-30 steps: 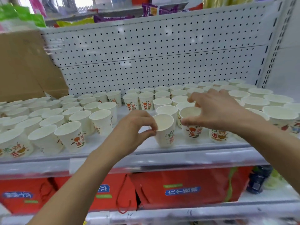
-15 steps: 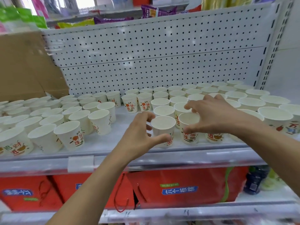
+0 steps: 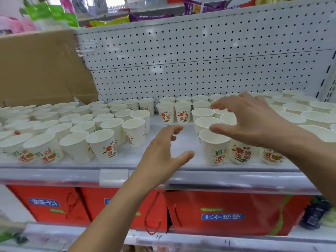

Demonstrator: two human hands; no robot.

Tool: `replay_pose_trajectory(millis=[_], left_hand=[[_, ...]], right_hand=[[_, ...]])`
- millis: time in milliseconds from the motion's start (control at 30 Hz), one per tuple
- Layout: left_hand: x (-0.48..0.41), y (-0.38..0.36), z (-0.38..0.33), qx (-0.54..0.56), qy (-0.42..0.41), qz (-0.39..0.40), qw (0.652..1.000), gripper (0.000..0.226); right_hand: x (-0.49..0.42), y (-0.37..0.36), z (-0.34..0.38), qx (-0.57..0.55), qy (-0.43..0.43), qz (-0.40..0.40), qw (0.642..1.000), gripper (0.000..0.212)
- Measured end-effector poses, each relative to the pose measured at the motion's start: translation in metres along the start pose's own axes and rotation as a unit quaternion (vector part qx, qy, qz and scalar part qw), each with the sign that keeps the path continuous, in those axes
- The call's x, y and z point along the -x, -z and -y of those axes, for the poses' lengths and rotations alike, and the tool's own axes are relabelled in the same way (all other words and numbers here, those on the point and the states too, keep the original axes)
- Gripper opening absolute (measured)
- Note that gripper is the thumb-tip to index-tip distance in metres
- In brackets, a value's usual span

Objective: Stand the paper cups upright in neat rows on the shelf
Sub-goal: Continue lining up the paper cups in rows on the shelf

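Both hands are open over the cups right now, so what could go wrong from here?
1. The right hand hovers open just above tightly packed cups; the front cup stands near the shelf edge, so a bump may knock it off.
2. The left hand is over the bare gap; a sweep left might topple the leaning cup and its neighbours.

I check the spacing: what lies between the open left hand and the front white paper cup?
Only bare white shelf, in the head view, between left hand and cup.
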State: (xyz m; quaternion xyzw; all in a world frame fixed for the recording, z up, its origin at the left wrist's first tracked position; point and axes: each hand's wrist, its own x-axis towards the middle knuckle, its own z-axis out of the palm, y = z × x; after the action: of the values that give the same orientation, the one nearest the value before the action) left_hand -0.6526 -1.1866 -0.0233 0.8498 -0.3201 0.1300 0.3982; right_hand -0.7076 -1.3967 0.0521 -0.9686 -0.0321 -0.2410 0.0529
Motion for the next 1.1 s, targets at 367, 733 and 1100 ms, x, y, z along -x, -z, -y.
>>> replay_pose_trajectory(millis=[367, 733, 1100], left_hand=[[-0.015, 0.139, 0.09, -0.164, 0.001, -0.034, 0.986, 0.04], [-0.086, 0.174, 0.128, -0.152, -0.071, 0.108, 0.98, 0.026], [-0.161, 0.136, 0.129, -0.175, 0.011, 0.225, 0.958, 0.063]], right_hand=[[-0.092, -0.082, 0.118, -0.096, 0.092, 0.057, 0.99, 0.031], [-0.116, -0.113, 0.146, -0.032, 0.058, 0.044, 0.997, 0.008], [-0.133, -0.077, 0.083, 0.092, -0.043, 0.17, 0.98, 0.007]])
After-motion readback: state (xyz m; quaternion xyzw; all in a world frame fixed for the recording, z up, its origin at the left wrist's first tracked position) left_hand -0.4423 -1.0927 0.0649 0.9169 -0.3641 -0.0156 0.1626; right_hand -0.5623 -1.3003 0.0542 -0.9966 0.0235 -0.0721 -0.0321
